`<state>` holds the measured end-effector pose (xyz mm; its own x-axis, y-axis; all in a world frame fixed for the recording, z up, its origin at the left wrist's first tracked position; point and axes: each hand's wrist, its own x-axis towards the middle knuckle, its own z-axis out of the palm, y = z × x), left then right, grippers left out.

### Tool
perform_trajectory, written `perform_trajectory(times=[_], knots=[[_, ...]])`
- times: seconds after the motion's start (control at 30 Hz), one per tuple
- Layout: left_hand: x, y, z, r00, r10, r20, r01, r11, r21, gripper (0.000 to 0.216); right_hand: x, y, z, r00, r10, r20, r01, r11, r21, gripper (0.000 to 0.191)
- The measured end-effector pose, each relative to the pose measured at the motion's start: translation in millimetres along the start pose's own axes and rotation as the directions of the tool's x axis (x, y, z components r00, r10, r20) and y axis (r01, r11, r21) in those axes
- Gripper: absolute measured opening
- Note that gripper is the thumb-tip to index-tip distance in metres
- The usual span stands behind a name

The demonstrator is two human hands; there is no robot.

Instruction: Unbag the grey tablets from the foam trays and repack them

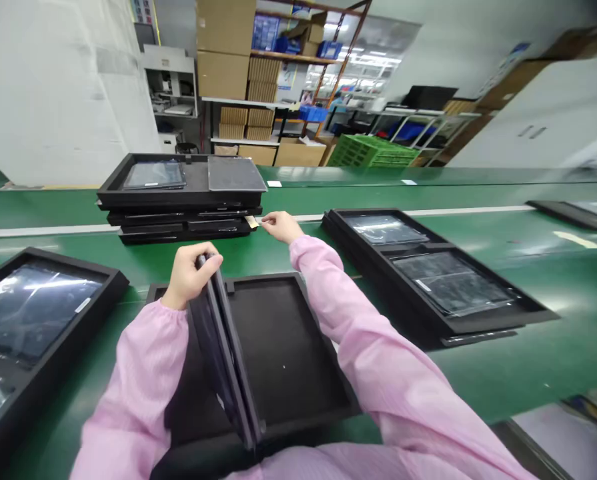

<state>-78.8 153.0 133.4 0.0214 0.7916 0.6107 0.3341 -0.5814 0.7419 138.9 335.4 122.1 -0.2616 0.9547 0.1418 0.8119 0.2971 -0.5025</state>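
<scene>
My left hand (189, 272) is closed around the top edge of two dark tablet-like panels (224, 357), standing them tilted on edge and nearly face to face. Beneath them lies a black tray (288, 347) with a bare recess on its right side. My right hand (284, 228) reaches forward, thumb and fingertips pinched at the end of a small cream paper slip (251, 221). That slip sticks out from the right side of a stack of black trays (178, 199). On the stack's top tray rest one glossy panel (154, 175) and one matte grey panel (235, 175).
Black trays with film-covered panels stand at right (443, 267) and left (33, 313) on the green bench (478, 233). Another tray (578, 215) lies far right. Behind are cardboard boxes (223, 67), shelving and green crates (373, 152).
</scene>
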Motion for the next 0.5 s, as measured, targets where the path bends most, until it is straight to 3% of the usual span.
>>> perform_trajectory(times=[0.23,0.37,0.5], knots=[[-15,7,-17,0.997,0.066,-0.039,-0.065,0.998,0.011,0.031,39,29,50,0.99,0.121,-0.071,-0.13,0.98,-0.148,0.022],[-15,9,-18,0.998,0.048,-0.042,-0.045,0.996,0.078,0.03,51,36,70,0.995,0.014,-0.096,-0.034,0.975,-0.218,0.025],[-12,8,-16,0.999,0.035,-0.036,-0.032,0.996,0.087,0.032,59,38,77,0.993,-0.108,-0.046,0.091,0.957,-0.275,0.024]])
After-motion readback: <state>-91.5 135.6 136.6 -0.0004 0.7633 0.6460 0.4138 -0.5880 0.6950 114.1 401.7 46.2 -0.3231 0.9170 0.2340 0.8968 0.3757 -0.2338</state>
